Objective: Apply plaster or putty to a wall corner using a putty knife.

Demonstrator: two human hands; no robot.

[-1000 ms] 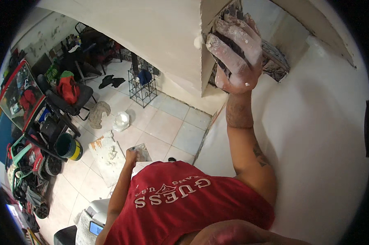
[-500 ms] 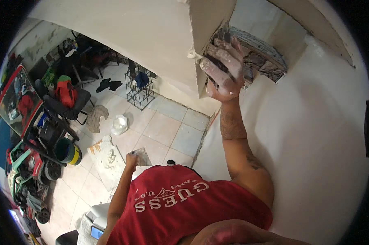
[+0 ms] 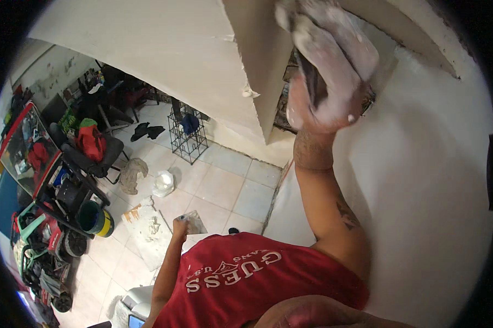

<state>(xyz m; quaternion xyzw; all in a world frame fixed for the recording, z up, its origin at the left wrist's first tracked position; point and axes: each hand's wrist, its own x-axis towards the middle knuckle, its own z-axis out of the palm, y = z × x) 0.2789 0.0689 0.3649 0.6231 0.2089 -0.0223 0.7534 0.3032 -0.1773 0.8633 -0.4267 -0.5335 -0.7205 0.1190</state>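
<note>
My right hand (image 3: 334,71), coated in white plaster, is raised at the top by the corner of a cream wall (image 3: 257,60). Its fingers curl around a tool with a dark edge (image 3: 311,79), which looks like a putty knife; the hand hides most of it. Behind that hand lies a recess with rough, stone-like edges (image 3: 283,106). Down low by my left side, my left hand (image 3: 180,226) is closed on the handle of a flat grey scraper (image 3: 195,223) smeared with plaster.
A white board (image 3: 148,229) with heaps of plaster lies on the tiled floor, near a white plastic bag (image 3: 163,183) and a dark bucket (image 3: 95,218). A black wire rack (image 3: 189,134) stands by the wall. Chairs, a mower-like machine and clutter fill the left.
My right hand has moved up and slightly right, away from the wall's corner. The view has shifted a little; my left hand still holds the scraper low.
</note>
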